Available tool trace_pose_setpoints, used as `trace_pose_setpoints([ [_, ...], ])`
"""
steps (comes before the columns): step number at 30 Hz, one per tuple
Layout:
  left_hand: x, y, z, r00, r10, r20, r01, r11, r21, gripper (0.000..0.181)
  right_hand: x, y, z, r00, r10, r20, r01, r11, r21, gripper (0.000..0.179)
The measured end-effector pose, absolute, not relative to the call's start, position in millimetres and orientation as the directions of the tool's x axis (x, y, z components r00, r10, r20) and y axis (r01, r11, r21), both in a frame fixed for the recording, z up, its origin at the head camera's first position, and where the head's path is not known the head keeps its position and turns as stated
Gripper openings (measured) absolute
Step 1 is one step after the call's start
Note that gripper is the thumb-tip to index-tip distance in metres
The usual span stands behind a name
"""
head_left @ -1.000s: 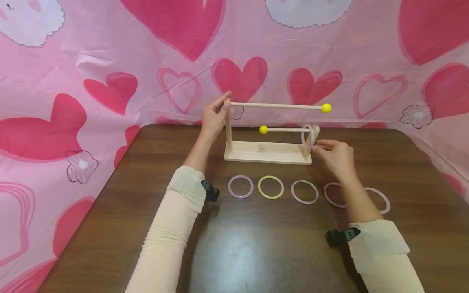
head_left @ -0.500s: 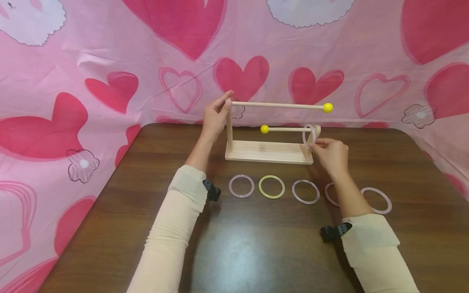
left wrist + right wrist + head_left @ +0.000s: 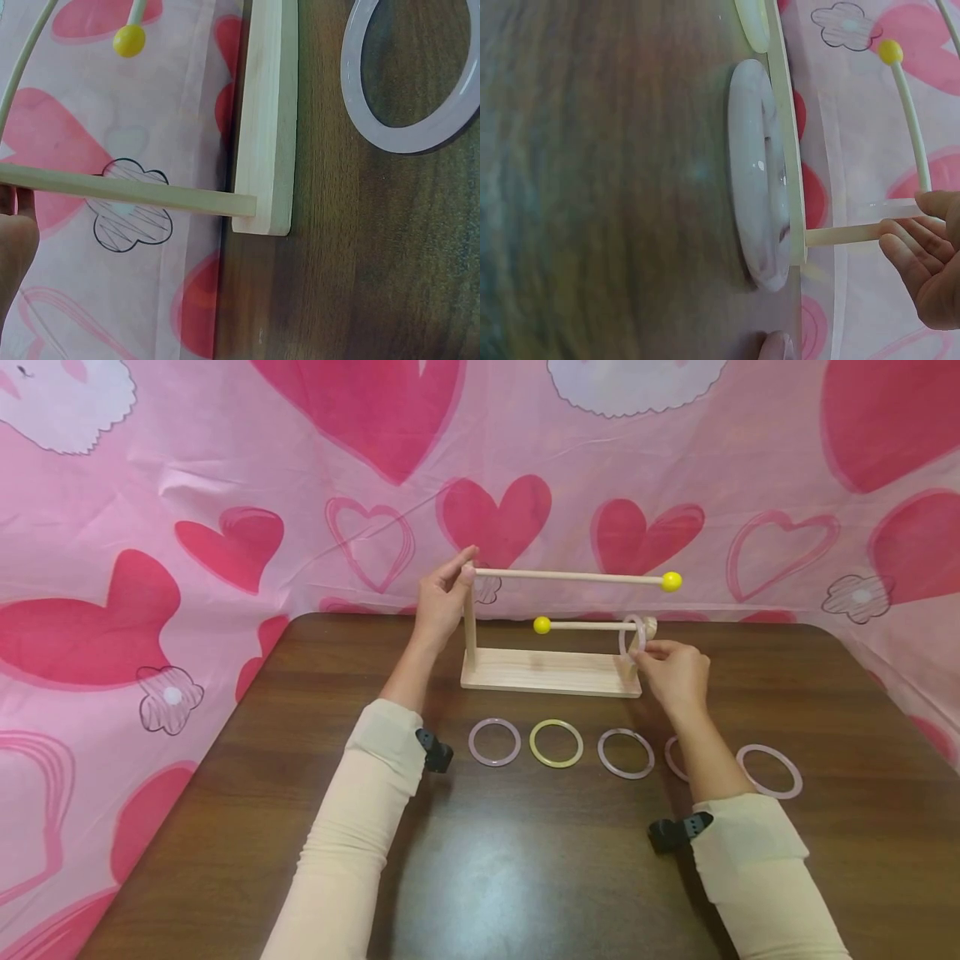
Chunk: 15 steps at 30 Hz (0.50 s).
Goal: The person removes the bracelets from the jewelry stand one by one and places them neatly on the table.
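Note:
A wooden stand (image 3: 551,673) has an upper rod (image 3: 570,577) and a shorter lower rod (image 3: 585,626), each tipped with a yellow ball. My left hand (image 3: 437,606) pinches the top of its left post (image 3: 470,631) between thumb and fingers. A pale translucent bangle-like ring (image 3: 622,642) hangs round the lower rod, close to the right post (image 3: 844,235). Thumb and fingers of my right hand (image 3: 678,677) pinch this ring at its near right side. In the right wrist view the fingers lie beside the post and the hand covers the rod's end.
On the dark wooden table (image 3: 480,868) a row of rings lies before the stand: a lilac ring (image 3: 495,765), a yellow ring (image 3: 557,766), and several more pale purple ones to the right, including the rightmost ring (image 3: 797,777). My right forearm partly covers one. A heart-patterned cloth (image 3: 360,435) hangs behind.
My right hand and forearm have shifted slightly left, the fingers closer in at the ring by the right post. The left hand keeps its hold on the stand.

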State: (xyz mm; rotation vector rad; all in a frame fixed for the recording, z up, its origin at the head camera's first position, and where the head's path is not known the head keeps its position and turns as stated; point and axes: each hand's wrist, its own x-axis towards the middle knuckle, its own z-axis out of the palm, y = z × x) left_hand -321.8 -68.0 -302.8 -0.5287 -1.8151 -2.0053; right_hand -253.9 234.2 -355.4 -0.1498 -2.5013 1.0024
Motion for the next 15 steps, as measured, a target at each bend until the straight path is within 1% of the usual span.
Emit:
trace_pose_setpoints([
  [6,-303,-66,-289,-0.866,-0.028,0.5,0.501,-0.062,0.863,0.034,-255,233,-356,-0.885,0.279,0.371,-0.061,0.722,-0.689,0.027],
  [15,-301,-66,-287,-0.865,-0.03,0.501,0.501,-0.052,0.864,0.033,-255,231,-356,-0.88,0.295,0.372,-0.049,0.723,-0.689,0.026],
])
